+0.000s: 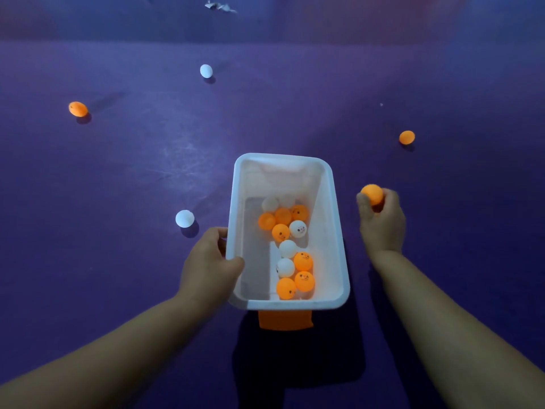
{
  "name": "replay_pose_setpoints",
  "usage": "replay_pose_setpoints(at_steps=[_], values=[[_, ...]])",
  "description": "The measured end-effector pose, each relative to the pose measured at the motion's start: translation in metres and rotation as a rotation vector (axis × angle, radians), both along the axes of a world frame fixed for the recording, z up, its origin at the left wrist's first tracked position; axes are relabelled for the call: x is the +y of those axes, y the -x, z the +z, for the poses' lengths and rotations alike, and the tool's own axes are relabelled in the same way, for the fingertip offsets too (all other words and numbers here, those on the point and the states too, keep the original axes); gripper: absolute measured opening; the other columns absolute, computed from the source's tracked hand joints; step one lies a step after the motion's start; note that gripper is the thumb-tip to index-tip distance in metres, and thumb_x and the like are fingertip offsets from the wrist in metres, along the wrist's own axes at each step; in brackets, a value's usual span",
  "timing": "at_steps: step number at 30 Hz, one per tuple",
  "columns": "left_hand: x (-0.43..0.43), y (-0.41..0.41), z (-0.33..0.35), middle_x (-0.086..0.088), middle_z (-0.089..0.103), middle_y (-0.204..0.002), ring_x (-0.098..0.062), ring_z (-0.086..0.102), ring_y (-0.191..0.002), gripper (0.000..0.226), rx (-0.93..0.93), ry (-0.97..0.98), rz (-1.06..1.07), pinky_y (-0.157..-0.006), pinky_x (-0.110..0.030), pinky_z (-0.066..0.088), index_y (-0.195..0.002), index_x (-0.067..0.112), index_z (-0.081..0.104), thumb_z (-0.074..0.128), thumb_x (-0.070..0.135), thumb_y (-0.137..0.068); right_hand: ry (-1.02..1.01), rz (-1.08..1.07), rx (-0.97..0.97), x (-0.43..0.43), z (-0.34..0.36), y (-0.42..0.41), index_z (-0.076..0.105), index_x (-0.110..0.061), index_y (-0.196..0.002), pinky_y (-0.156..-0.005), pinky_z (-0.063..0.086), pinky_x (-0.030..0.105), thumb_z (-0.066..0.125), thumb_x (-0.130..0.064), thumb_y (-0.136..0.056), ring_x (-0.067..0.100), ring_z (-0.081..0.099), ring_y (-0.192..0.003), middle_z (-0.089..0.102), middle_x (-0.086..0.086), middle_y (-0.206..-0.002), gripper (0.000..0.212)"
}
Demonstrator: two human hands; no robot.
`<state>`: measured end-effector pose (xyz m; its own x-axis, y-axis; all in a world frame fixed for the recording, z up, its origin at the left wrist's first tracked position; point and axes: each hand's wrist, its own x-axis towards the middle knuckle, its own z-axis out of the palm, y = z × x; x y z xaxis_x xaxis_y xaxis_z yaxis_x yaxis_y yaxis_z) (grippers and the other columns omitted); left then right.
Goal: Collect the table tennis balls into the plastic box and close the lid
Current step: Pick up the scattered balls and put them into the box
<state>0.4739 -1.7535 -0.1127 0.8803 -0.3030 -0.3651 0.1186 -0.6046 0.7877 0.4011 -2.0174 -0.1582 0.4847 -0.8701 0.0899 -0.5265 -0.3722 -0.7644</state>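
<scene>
A white plastic box (336, 231) stands open on the purple floor, with several orange and white table tennis balls (290, 249) inside. My left hand (208, 261) grips the box's left rim, thumb over the edge. To the right of the box, my right hand (382, 222) pinches an orange ball (372, 194) in its fingertips. Loose balls lie around: a white one (185, 218) just left of the box, a white one (206, 70) farther back, an orange one (78, 108) far left, an orange one (407, 137) at the right. No lid is visible.
An orange clip or handle (285, 320) sticks out under the box's near end. Crumpled paper scraps (219, 6) lie at the far edge of the purple floor (442, 69).
</scene>
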Motion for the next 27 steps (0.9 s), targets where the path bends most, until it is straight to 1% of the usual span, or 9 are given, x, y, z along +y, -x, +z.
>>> replay_pose_setpoints(at_steps=[4, 8, 10, 13, 17, 20, 24, 26, 27], values=[[-0.002, 0.001, 0.0, 0.015, 0.063, -0.086, -0.014, 0.064, -0.086, 0.035, -0.014, 0.0, -0.007, -0.08, -0.044, 0.056, -0.101, 0.03, 0.052, 0.065, 0.009, -0.076, 0.071, 0.188, -0.217, 0.031, 0.041, -0.006, 0.053, -0.019, -0.106, -0.067, 0.044, 0.024, 0.06, -0.036, -0.088, 0.006, 0.054, -0.078, 0.054, -0.015, -0.087, 0.026], [-0.005, 0.002, 0.001, 0.014, 0.063, -0.087, -0.012, 0.063, -0.087, 0.035, -0.001, 0.029, -0.002, -0.079, -0.042, 0.056, -0.105, 0.027, 0.054, 0.064, 0.008, -0.078, 0.071, 0.469, -0.116, 0.061, 0.058, -0.007, 0.047, -0.026, -0.12, -0.072, 0.048, 0.022, 0.056, -0.056, -0.08, 0.011, 0.055, -0.09, 0.053, -0.012, -0.097, 0.05], [-0.004, 0.002, 0.001, 0.013, 0.064, -0.085, -0.012, 0.064, -0.084, 0.034, -0.001, 0.046, 0.011, -0.076, -0.039, 0.056, -0.104, 0.027, 0.055, 0.063, 0.007, -0.077, -0.092, 0.536, -0.156, 0.072, 0.059, -0.009, 0.039, -0.029, -0.128, -0.073, 0.048, 0.016, 0.049, -0.055, -0.085, 0.012, 0.053, -0.097, 0.05, -0.008, -0.102, 0.052], [-0.004, 0.002, 0.0, 0.011, 0.064, -0.084, -0.009, 0.062, -0.079, 0.034, 0.004, 0.069, 0.014, -0.066, -0.031, 0.053, -0.105, 0.025, 0.055, 0.063, 0.008, -0.077, -0.453, 0.587, -0.293, 0.087, 0.061, -0.016, 0.033, -0.022, -0.132, -0.081, 0.047, 0.009, 0.04, -0.033, -0.096, 0.013, 0.051, -0.104, 0.048, 0.004, -0.108, 0.039], [-0.003, 0.0, -0.003, 0.009, 0.063, -0.086, -0.011, 0.061, -0.079, 0.037, 0.012, 0.09, 0.021, -0.062, -0.026, 0.047, -0.111, 0.022, 0.055, 0.063, 0.009, -0.078, -0.461, 0.496, -0.33, 0.087, 0.059, -0.02, 0.04, -0.019, -0.13, -0.091, 0.049, 0.021, 0.043, -0.025, -0.098, 0.013, 0.058, -0.106, 0.055, 0.0, -0.112, 0.032], [-0.004, -0.002, -0.004, 0.008, 0.062, -0.082, -0.012, 0.06, -0.076, 0.038, -0.01, 0.093, 0.022, -0.062, -0.025, 0.046, -0.112, 0.021, 0.056, 0.063, 0.007, -0.077, -0.19, 0.346, -0.167, 0.075, 0.054, -0.013, 0.048, -0.021, -0.126, -0.085, 0.046, 0.018, 0.052, -0.016, -0.094, 0.003, 0.054, -0.101, 0.055, -0.007, -0.112, 0.033], [-0.003, -0.004, -0.011, 0.005, 0.064, -0.087, -0.011, 0.062, -0.079, 0.039, -0.011, 0.109, 0.02, -0.064, -0.026, 0.049, -0.114, 0.02, 0.056, 0.062, 0.009, -0.077, 0.143, 0.235, 0.254, 0.068, 0.042, 0.0, 0.046, -0.021, -0.129, -0.083, 0.047, 0.03, 0.058, -0.021, -0.088, 0.012, 0.044, -0.112, 0.049, -0.002, -0.123, 0.043], [-0.002, -0.004, -0.015, 0.004, 0.065, -0.091, -0.008, 0.061, -0.079, 0.038, -0.018, 0.107, 0.003, -0.061, -0.02, 0.046, -0.115, 0.02, 0.056, 0.063, 0.01, -0.079, 0.102, 0.199, 0.365, 0.067, 0.035, 0.004, 0.042, -0.019, -0.133, -0.081, 0.049, 0.033, 0.06, -0.026, -0.087, 0.017, 0.049, -0.111, 0.049, 0.001, -0.125, 0.049], [-0.002, -0.004, -0.017, 0.004, 0.066, -0.094, -0.007, 0.061, -0.08, 0.036, -0.01, 0.111, -0.006, -0.06, -0.017, 0.046, -0.115, 0.021, 0.056, 0.063, 0.012, -0.081, 0.025, 0.197, 0.373, 0.067, 0.033, 0.005, 0.043, -0.019, -0.129, -0.074, 0.051, 0.031, 0.058, -0.027, -0.088, 0.016, 0.055, -0.102, 0.052, 0.002, -0.121, 0.045]])
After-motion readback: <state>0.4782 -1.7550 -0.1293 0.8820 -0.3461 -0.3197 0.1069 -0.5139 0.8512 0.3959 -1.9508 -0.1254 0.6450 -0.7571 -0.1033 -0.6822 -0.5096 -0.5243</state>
